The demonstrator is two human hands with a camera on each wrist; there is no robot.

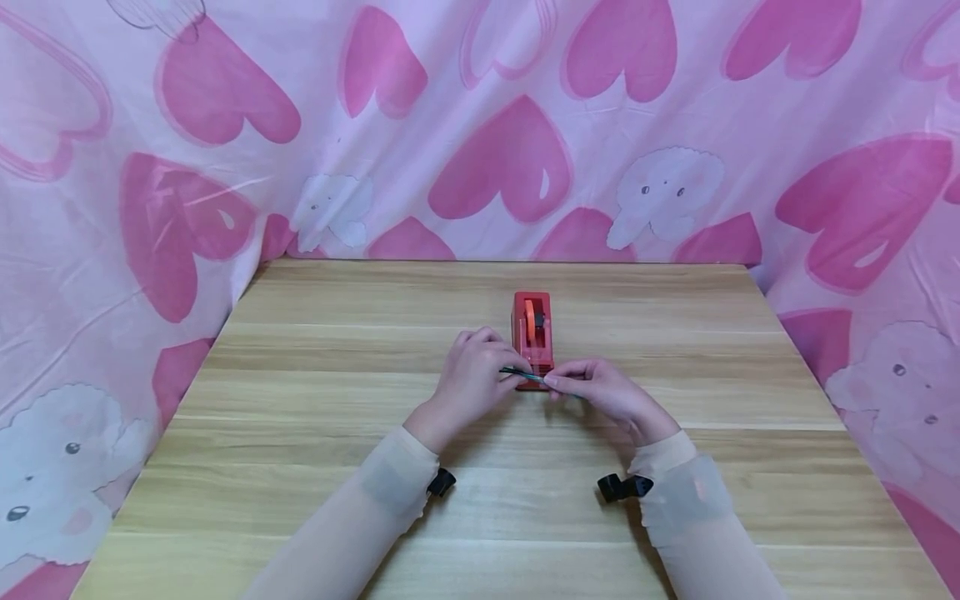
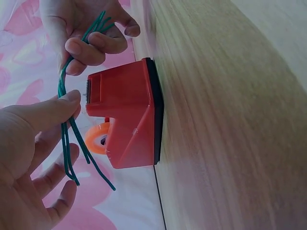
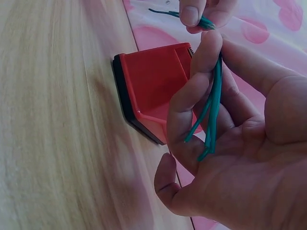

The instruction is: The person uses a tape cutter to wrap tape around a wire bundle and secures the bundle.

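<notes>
Left hand (image 1: 471,375) sits left of centre on the wooden table (image 1: 315,400), fingers curled. It pinches the left end of a bundle of thin green wires (image 1: 525,376). In the left wrist view the thumb (image 2: 45,112) presses the strands against the fingers (image 2: 60,160), and loose ends hang past the grip.

The green wires run roughly left to right between both hands, just above the near end of the red tape dispenser (image 1: 532,337). Several strands, held together. Can't tell whether they touch the dispenser's cutter; they pass right beside it.

Dispenser stands mid-table, long axis near to far, black base flat on the wood. An orange tape roll (image 1: 529,321) sits in its far half. Toothed cutter (image 2: 87,91) is at the near end, next to the hands.

Right hand (image 1: 600,389) is just right of the dispenser, fingers curled, gripping the right end of the bundle. In the right wrist view the strands lie across the palm under the bent fingers (image 3: 204,72), and the cut ends stop short of the palm's heel.

Both forearms are in pale sheer sleeves (image 1: 390,483), with black wrist-camera mounts (image 1: 624,487) at the cuffs. Pink heart-print cloth (image 1: 517,158) hangs behind and on both sides of the table.
</notes>
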